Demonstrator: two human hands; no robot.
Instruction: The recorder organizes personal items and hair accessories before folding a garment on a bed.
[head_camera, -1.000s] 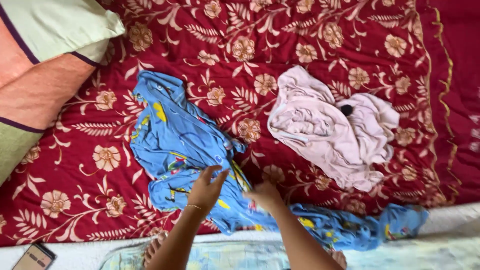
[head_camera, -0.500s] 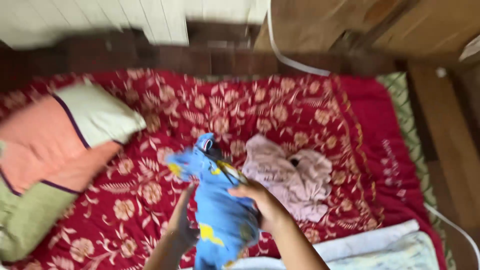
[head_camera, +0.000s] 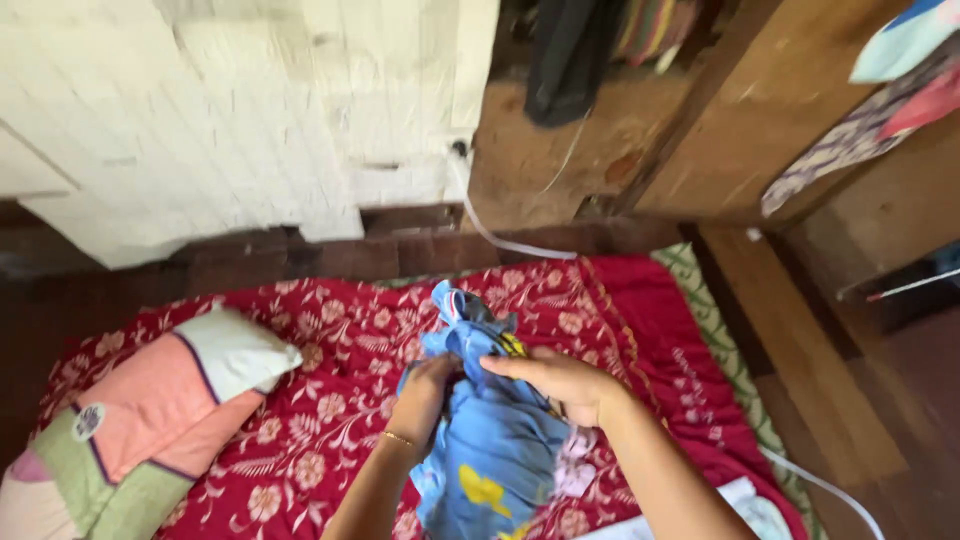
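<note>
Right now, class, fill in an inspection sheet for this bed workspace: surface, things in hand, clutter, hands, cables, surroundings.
Surface: red floral bedspread covers the bed, lying flat.
Things in hand: blue printed garment is lifted off the bed, bunched and hanging between both hands.
Clutter: patchwork pillow in peach, white and green lies at the left; pale pink cloth shows only partly behind the garment.
Hands: left hand grips the garment's upper part, a thin bracelet at the wrist; right hand lies closed over its top.
Cables: white cable runs down the wall to the bed's far edge.
Surroundings: white panelled wall, wooden floor, dark clothes hanging above.
</note>
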